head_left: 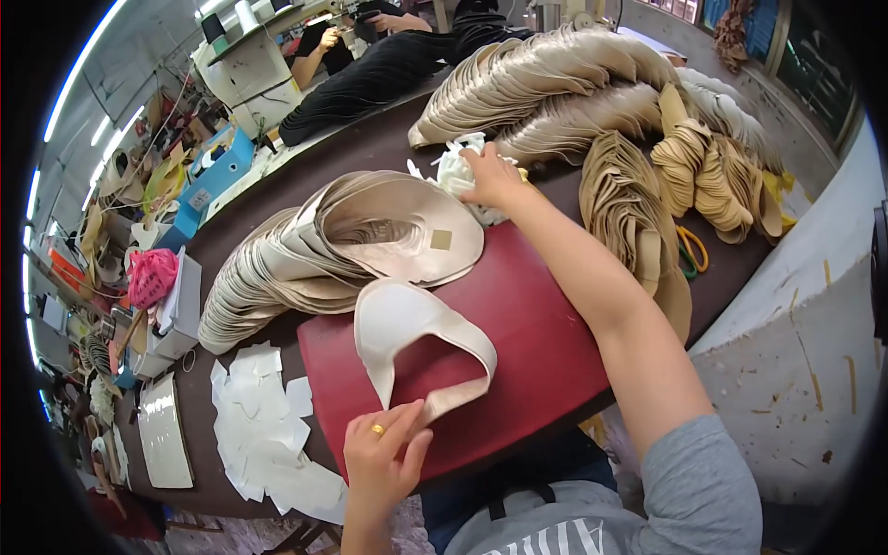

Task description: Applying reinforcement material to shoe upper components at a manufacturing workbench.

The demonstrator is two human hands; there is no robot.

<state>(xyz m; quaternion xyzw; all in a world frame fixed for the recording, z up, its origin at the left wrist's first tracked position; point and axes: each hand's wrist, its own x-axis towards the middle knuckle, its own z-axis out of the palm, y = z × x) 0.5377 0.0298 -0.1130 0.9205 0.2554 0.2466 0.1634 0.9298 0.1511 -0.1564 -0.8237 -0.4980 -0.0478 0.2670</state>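
Note:
A pale beige shoe upper point(400, 319) lies on the red mat in front of me, its toe end away from me and its open loop towards me. My left hand point(384, 458), with a gold ring, pinches the end of the upper's narrow back strap between thumb and fingers. Farther off, my right hand point(495, 178) reaches into a small heap of crumpled white pieces point(453, 169), thumb and fingers apart at its edge. Some fingertips are hidden there. Between the hands, to the left, a long nested stack of beige shoe uppers point(296, 250) rests partly on the mat.
Under the work is the red mat point(541, 342) on a dark table. Flat white cut pieces point(268, 430) lie at left, beside a shiny pale plate point(165, 435). More stacked uppers point(555, 79) fill the far right, near orange-handled scissors point(692, 250). Another person's hands point(328, 39) work beyond.

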